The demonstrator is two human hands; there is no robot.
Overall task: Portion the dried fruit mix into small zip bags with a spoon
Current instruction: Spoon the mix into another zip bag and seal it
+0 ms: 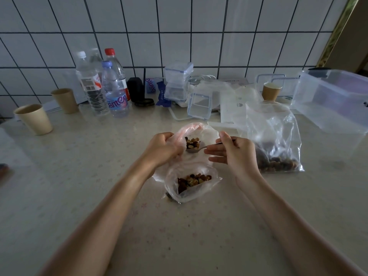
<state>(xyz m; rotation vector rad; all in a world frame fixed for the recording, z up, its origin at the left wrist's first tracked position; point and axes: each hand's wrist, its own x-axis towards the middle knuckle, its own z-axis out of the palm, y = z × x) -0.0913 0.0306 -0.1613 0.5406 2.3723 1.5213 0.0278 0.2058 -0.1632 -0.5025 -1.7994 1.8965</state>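
My left hand (pixel 162 149) grips the rim of a small clear zip bag (pixel 196 129) and holds its mouth open. Some dried fruit mix (pixel 192 143) shows inside it. My right hand (pixel 232 151) pinches the handle of a metal spoon (pixel 196 150), whose bowl sits at the bag's mouth under the fruit. A second small bag (pixel 191 182) with fruit mix lies on the table just in front of my hands. The large clear bag (pixel 276 140) holding the rest of the mix stands to the right.
Along the tiled wall stand three water bottles (pixel 111 86), paper cups (pixel 34 119) (pixel 271 91), stacked clear boxes (pixel 178 82), an open clip box (pixel 200 105) and a big plastic tub (pixel 332 98). The beige table (pixel 79 176) spreads in front.
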